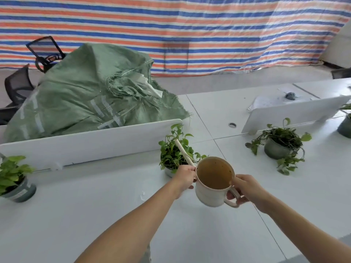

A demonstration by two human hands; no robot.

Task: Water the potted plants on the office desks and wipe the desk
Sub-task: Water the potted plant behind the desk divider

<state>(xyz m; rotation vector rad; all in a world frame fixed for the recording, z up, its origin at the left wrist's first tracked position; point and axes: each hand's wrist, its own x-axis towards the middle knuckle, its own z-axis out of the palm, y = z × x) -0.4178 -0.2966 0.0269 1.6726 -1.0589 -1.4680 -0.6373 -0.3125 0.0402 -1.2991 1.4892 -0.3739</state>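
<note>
Hanging across the whole top of the frame as a striped tarp (209,25). Slumping at upper left as a green woven sack (85,92) behind a white divider (85,143). Stretching below as a white tabletop (95,215), carrying a left plant (13,175) at the lower left, a centre pothos (172,150), a right plant (281,143) and an edge plant (344,126) half cut off at the right border.

Holding a cream watering can (210,192) in the air just right of centre, with brownish water showing inside and the spout (183,151) reaching up-left into the centre pothos leaves, probably lining up a pour for that pot. Using both hands, likely for steadiness with a heavy can: right hand (247,188) taking the weight at the handle, left hand (185,176) bracing the body at the root of the spout and aiming it.

Curling the right fingers (230,196) closed through the handle loop, thumb on top. Wrapping the left fingers (190,186) partly closed against the can's wall, gripping nothing else. Wiping apparently not yet begun, with no cloth in either hand.
</note>
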